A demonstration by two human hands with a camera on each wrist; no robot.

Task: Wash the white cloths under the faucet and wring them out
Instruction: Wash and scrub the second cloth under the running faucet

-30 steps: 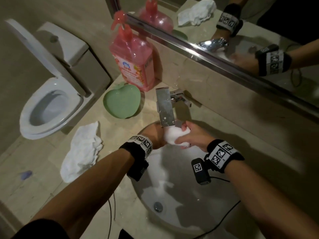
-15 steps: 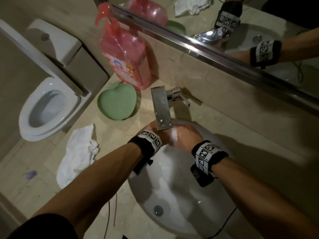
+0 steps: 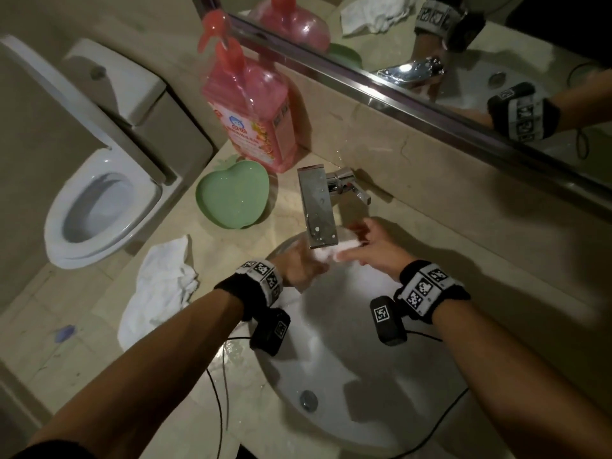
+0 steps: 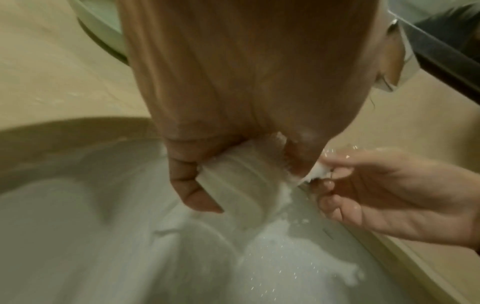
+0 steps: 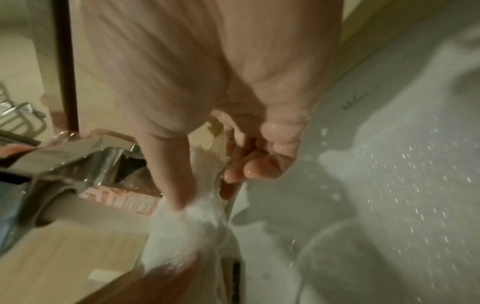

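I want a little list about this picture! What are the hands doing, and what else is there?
left hand: grips one end of the wet cloth
right hand: pinches its other end
faucet: just above the cloth
sink: white, splashed with drops
second cloth: crumpled on the counter
green dish: apple-shaped, beside the pink soap bottle

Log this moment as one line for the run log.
phase: washing | left hand: grips white cloth | right hand: pinches same cloth | under faucet | second cloth: on counter
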